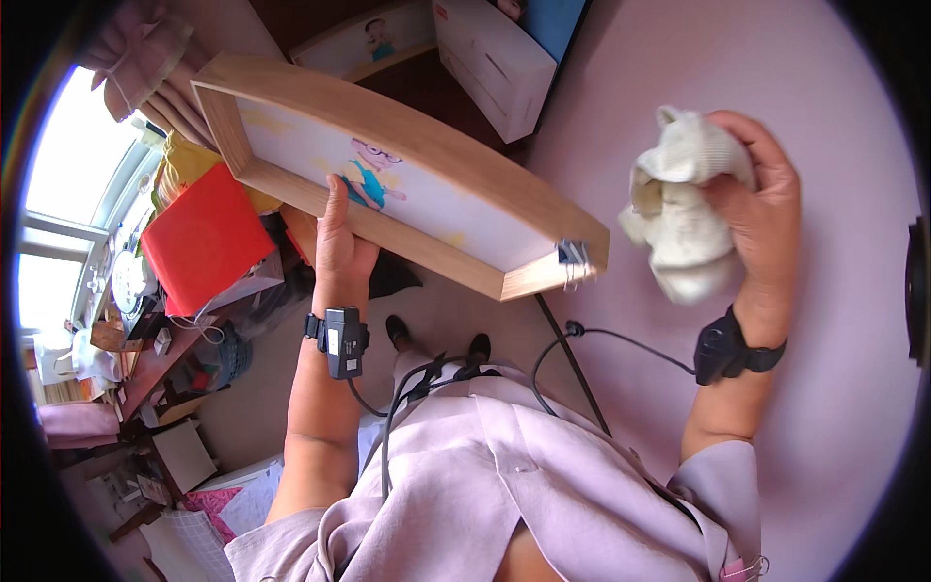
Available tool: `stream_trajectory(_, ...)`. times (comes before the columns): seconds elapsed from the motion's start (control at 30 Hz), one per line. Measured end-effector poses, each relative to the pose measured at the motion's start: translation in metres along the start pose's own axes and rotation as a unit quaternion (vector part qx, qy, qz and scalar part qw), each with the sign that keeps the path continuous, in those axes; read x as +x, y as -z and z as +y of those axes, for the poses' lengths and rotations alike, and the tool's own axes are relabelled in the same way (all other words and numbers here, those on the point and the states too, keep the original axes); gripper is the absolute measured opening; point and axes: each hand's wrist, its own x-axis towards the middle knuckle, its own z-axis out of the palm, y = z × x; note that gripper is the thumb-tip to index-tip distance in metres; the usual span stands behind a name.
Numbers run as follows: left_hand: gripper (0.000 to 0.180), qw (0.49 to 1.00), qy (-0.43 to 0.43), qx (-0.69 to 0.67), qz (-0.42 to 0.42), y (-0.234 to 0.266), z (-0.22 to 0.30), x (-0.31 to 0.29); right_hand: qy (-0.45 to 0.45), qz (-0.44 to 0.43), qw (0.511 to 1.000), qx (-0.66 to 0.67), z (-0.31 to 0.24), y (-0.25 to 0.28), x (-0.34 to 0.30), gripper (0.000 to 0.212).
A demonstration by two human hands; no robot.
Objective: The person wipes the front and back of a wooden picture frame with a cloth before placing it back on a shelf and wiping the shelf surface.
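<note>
A light wooden tray-like frame [417,126] hangs tilted in front of me, with a cartoon figure in a blue outfit on its pale inner panel. My left hand [341,242] grips its lower side wall, the thumb on the inside and the other fingers hidden behind. Dark binder clips [572,254] sit at the frame's right end. To the right of the frame and apart from it, my right hand [766,184] is closed round a bunched cream knitted cloth [684,209] with a ribbed part. Both wrists carry black strapped devices with cables.
A white box [495,68] stands on a dark surface at the back, beside another framed picture [373,44]. On the left, a red box [208,238] sits amid clutter on a desk near the window. Black cables [630,339] hang between my arms. A pink wall [844,320] borders the right.
</note>
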Motion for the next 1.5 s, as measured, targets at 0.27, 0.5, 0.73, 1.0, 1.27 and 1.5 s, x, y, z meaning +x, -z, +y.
stream_trajectory(0.27, 0.036, 0.993, 0.112, 0.035, 0.005, 0.0, -0.018, 0.001, 0.129, -0.177, 0.974, -0.057, 0.013, -0.077, 0.015, 0.049)
stream_trajectory(0.5, 0.035, 0.989, 0.135, 0.009, 0.056, 0.004, -0.026, -0.005, 0.132, -0.29, 0.947, -0.038, 0.024, -0.087, 0.003, 0.039)
stream_trajectory(0.73, 0.034, 0.99, 0.077, 0.017, 0.114, 0.02, -0.006, -0.006, -0.095, -0.357, 0.929, 0.006, 0.027, -0.058, -0.012, 0.04)
stream_trajectory(1.0, 0.034, 0.99, 0.07, 0.016, 0.119, 0.01, -0.006, -0.003, 0.0, -0.184, 0.983, -0.03, 0.021, -0.059, -0.019, 0.041)
stream_trajectory(1.27, 0.037, 0.993, 0.036, 0.021, 0.11, 0.018, -0.005, -0.006, 0.058, -0.284, 0.939, -0.183, 0.016, -0.032, -0.041, 0.045)
stream_trajectory(1.5, 0.041, 0.997, 0.012, 0.038, 0.068, 0.011, -0.002, -0.009, 0.004, -0.224, 0.957, -0.182, 0.001, -0.021, -0.034, 0.042)
